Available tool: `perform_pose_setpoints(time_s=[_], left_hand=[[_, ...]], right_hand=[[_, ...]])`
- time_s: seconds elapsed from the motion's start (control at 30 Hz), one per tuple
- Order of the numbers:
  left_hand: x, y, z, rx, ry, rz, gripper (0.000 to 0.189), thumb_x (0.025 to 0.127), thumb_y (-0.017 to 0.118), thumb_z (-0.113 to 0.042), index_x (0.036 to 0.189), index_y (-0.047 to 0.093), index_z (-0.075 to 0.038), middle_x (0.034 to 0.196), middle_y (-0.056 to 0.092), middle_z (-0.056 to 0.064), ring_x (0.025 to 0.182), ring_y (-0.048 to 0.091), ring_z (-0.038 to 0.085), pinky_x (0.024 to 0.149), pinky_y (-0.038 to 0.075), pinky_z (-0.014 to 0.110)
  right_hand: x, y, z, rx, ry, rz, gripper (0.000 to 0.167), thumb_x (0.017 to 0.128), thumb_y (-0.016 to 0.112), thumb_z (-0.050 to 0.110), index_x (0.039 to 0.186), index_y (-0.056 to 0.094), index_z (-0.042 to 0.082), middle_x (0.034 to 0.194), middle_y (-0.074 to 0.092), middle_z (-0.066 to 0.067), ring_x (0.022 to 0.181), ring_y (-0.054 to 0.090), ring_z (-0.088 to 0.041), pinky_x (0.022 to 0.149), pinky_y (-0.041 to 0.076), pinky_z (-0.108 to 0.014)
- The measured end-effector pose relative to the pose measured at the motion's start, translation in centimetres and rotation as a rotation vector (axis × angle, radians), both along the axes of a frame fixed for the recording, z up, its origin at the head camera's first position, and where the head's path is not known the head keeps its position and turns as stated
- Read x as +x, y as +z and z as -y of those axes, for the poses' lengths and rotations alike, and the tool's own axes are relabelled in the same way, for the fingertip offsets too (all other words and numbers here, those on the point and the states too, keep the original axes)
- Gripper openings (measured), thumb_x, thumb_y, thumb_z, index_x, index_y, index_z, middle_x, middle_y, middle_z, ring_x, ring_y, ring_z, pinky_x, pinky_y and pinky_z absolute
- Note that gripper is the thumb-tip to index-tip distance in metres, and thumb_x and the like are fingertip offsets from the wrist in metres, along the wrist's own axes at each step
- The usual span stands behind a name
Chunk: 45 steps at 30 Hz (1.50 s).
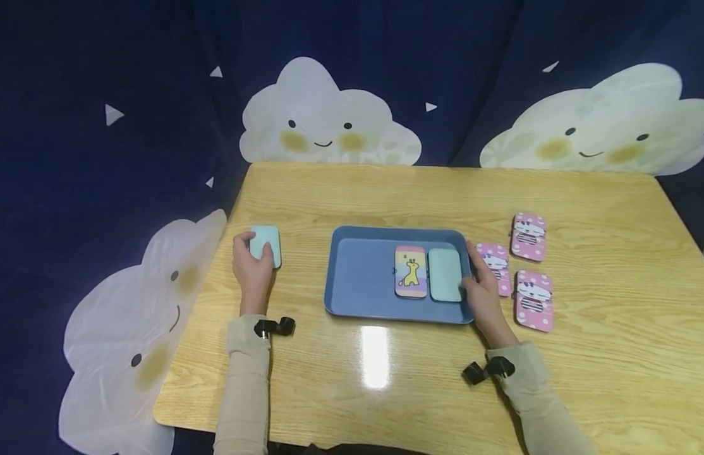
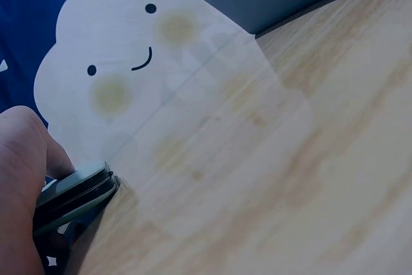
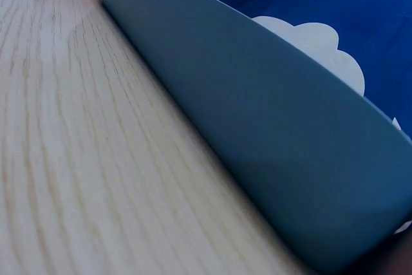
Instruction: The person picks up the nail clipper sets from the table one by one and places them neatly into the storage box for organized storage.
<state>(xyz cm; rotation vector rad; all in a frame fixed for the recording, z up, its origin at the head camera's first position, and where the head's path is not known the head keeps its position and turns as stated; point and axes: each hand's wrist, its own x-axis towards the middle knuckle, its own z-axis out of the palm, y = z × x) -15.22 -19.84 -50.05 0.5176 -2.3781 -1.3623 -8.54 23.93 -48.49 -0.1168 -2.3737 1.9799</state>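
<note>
At the table's left side, my left hand (image 1: pixel 253 273) grips a mint-green tin box (image 1: pixel 265 233) between thumb and fingers. In the left wrist view that box (image 2: pixel 77 191) appears edge-on, with a dark seam between its two halves. A blue tray (image 1: pixel 358 272) lies mid-table. My right hand (image 1: pixel 486 297) holds its right end, thumb over the rim and fingers along the outer wall. Inside the tray, a giraffe-printed tin box (image 1: pixel 411 272) lies beside another mint-green box (image 1: pixel 445 273), which is close to my right thumb. The right wrist view shows the tray's outer wall (image 3: pixel 251 114).
Right of the tray lie three pink tin boxes with a white animal print: one partly behind my right hand (image 1: pixel 496 262), one farther back (image 1: pixel 529 237) and one nearer (image 1: pixel 534 301). A dark blue curtain (image 1: pixel 454 57) with clouds borders the wooden table (image 1: pixel 420 379).
</note>
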Motion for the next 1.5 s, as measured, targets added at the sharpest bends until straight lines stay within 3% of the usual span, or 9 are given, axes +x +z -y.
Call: perform_pose_setpoints(time_s=[0.3,0.53,0.63,0.8,0.87,0.97,1.1,1.33,1.5], left_hand=[[-0.02,-0.14,-0.10,0.013,0.009,-0.069,0.034,0.090,0.067,-0.014,0.121,0.055,-0.007,0.133,0.055,0.013,0.126,0.051,0.029,0.108,0.041,0.042],[-0.08,-0.17,-0.56,0.351,-0.026,-0.183,0.028,0.092,0.060,-0.002,0.119,0.051,-0.003,0.135,0.048,0.009,0.110,0.050,0.024,0.080,0.049,0.033],[-0.16,-0.20,-0.58,0.415,-0.048,-0.181,0.033,0.093,0.059,-0.002,0.125,0.050,-0.003,0.136,0.047,0.009,0.115,0.051,0.024,0.084,0.051,0.034],[-0.18,-0.26,-0.42,0.370,-0.090,-0.162,0.036,0.095,0.057,-0.002,0.131,0.052,-0.001,0.138,0.053,0.013,0.132,0.047,0.022,0.105,0.043,0.035],[-0.08,-0.22,-0.37,0.316,-0.111,-0.136,0.037,0.094,0.057,-0.003,0.131,0.054,-0.002,0.136,0.057,0.015,0.128,0.051,0.020,0.097,0.047,0.030],[0.08,-0.03,-0.34,0.249,-0.160,-0.084,0.040,0.094,0.057,-0.007,0.134,0.055,-0.007,0.130,0.062,0.016,0.092,0.063,0.019,0.070,0.051,0.023],[0.24,0.22,-0.35,0.191,-0.212,-0.022,0.045,0.094,0.054,-0.010,0.138,0.051,-0.013,0.116,0.064,0.017,0.059,0.050,0.016,0.053,0.044,0.023],[0.52,0.33,-0.47,0.200,-0.253,0.042,0.050,0.091,0.050,-0.011,0.140,0.050,-0.018,0.086,0.052,0.007,0.059,0.041,0.015,0.055,0.038,0.028],[0.73,0.40,-0.58,0.291,-0.230,0.031,0.048,0.094,0.050,-0.009,0.141,0.051,-0.016,0.082,0.047,0.004,0.059,0.039,0.013,0.055,0.037,0.026]], right_hand=[[-0.04,-0.12,-0.02,0.010,-0.003,-0.001,0.080,0.083,0.041,-0.016,0.157,0.025,0.009,0.164,0.019,-0.008,0.150,0.011,-0.021,0.123,0.009,-0.035],[-0.08,-0.09,-0.01,0.010,-0.003,0.005,0.080,0.083,0.040,-0.016,0.157,0.025,0.009,0.164,0.018,-0.008,0.150,0.011,-0.020,0.122,0.010,-0.032],[-0.08,-0.05,0.01,0.007,-0.004,0.006,0.080,0.083,0.040,-0.017,0.157,0.025,0.009,0.164,0.018,-0.008,0.150,0.011,-0.020,0.122,0.009,-0.033],[-0.14,-0.08,0.04,0.015,-0.006,-0.004,0.080,0.082,0.040,-0.017,0.157,0.025,0.007,0.164,0.019,-0.010,0.150,0.012,-0.021,0.122,0.010,-0.031],[-0.13,-0.12,0.01,0.022,-0.008,-0.003,0.080,0.081,0.040,-0.017,0.157,0.025,0.007,0.164,0.019,-0.010,0.150,0.012,-0.021,0.122,0.011,-0.031],[-0.11,-0.19,-0.06,0.032,-0.008,-0.006,0.081,0.081,0.040,-0.017,0.157,0.025,0.007,0.164,0.019,-0.010,0.150,0.012,-0.022,0.122,0.010,-0.031],[-0.09,-0.24,-0.03,0.041,-0.010,-0.001,0.080,0.082,0.040,-0.016,0.157,0.026,0.009,0.164,0.020,-0.009,0.150,0.011,-0.022,0.123,0.010,-0.036],[-0.05,-0.19,0.03,0.022,-0.009,0.015,0.081,0.083,0.040,-0.015,0.157,0.026,0.012,0.164,0.019,-0.006,0.150,0.011,-0.021,0.123,0.009,-0.040],[-0.05,-0.13,-0.01,0.030,-0.008,0.014,0.080,0.083,0.040,-0.016,0.157,0.026,0.012,0.164,0.020,-0.006,0.150,0.011,-0.021,0.123,0.009,-0.039]])
